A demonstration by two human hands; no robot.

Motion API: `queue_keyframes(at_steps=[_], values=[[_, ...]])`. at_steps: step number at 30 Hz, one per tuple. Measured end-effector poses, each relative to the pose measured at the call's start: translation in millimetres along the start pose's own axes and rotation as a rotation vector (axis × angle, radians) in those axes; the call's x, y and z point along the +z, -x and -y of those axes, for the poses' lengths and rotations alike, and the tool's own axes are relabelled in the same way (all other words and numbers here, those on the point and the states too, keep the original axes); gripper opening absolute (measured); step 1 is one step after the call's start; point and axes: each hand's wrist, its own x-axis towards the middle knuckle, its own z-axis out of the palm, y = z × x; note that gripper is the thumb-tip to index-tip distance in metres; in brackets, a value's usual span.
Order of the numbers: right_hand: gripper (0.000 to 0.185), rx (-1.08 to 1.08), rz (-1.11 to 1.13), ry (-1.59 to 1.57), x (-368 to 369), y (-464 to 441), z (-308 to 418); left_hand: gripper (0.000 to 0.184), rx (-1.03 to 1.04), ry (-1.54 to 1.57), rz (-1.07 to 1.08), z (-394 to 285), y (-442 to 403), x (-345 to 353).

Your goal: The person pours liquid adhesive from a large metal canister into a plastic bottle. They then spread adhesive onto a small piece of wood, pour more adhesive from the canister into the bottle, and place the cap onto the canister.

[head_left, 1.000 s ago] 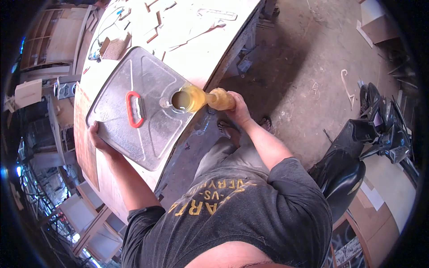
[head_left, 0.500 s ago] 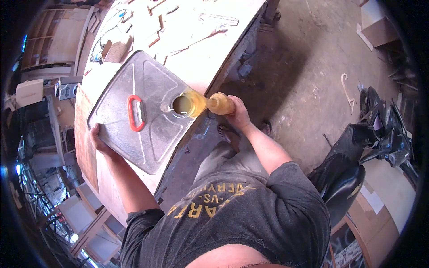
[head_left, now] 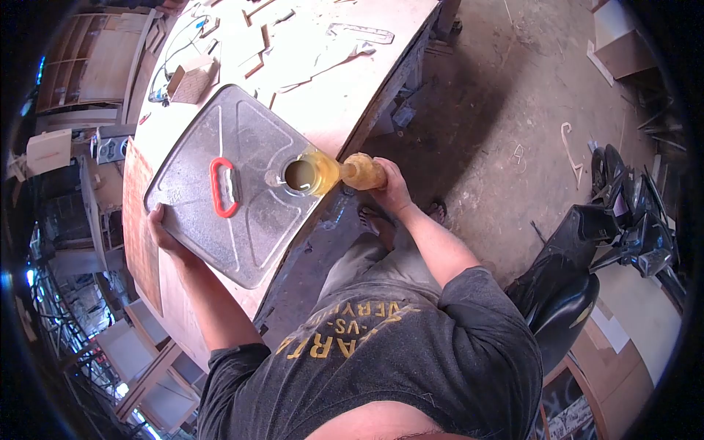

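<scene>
A large square metal tin [head_left: 192, 143] is at the table edge, its top facing me, with a red carry handle [head_left: 217, 187] and a round opening. My left hand [head_left: 163, 231] grips the tin's near left corner, its fingers partly hidden. Against the opening sits a translucent yellow, funnel-like piece [head_left: 323, 174], narrowing toward the bottle. My right hand [head_left: 393, 188] is closed round a yellowish bottle [head_left: 364, 171], held past the table edge with its neck toward the yellow piece. Whether liquid is flowing between them I cannot tell.
The wooden worktable [head_left: 315, 110] carries wood strips, a small cardboard box [head_left: 192, 79] and a cable. A black motorbike [head_left: 565, 286] stands on the concrete floor to my right. Wooden panels and frames [head_left: 150, 367] lie at the left.
</scene>
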Motion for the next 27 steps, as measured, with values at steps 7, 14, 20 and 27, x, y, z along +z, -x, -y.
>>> queue_keyframes(at_steps=[7, 14, 20, 27], values=[[0.071, -0.008, -0.013, 0.008, 1, -3, 3, 0.068, -0.016, -0.029, 0.029, -1, -3, -5], [0.068, -0.024, -0.018, 0.013, 1, -3, 2, 0.069, 0.0, -0.016, -0.02, -7, 6, 18], [0.066, 0.016, -0.018, 0.005, -3, -6, 10, 0.066, 0.011, 0.028, 0.027, 0, 6, 11], [0.068, -0.026, -0.043, -0.017, -4, -5, 9, 0.058, 0.185, -0.164, 0.006, -1, 0, 7]])
